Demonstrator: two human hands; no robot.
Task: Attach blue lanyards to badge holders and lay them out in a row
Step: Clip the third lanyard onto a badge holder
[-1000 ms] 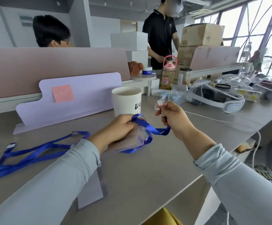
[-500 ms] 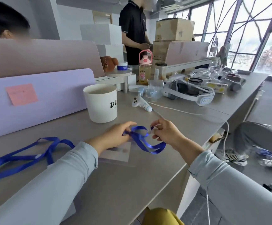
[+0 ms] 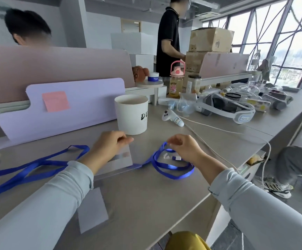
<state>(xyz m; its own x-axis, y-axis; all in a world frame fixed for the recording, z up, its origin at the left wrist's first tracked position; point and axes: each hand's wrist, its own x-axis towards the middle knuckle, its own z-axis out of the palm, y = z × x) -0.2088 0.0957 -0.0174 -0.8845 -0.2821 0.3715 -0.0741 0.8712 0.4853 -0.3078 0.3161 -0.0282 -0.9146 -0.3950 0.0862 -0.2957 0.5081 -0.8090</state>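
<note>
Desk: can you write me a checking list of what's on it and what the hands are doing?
Surface: grey desk, flat.
Job's things: blue lanyard looped beside a badge holder; more lanyards heaped at the left; second holder near the front edge.
Clutter: paper cup, controller, VR headset, pink-lidded bottle.
Grippers: left hand pinches the badge holder's top edge; right hand pinches the blue lanyard.
Cables: white cable crosses the desk and drops over its edge.
Surroundings: seated person, standing person, cardboard boxes, windows.

The white cup (image 3: 131, 114) reads "DU"; the pink-lidded bottle (image 3: 175, 83) reads "Relax".
</note>
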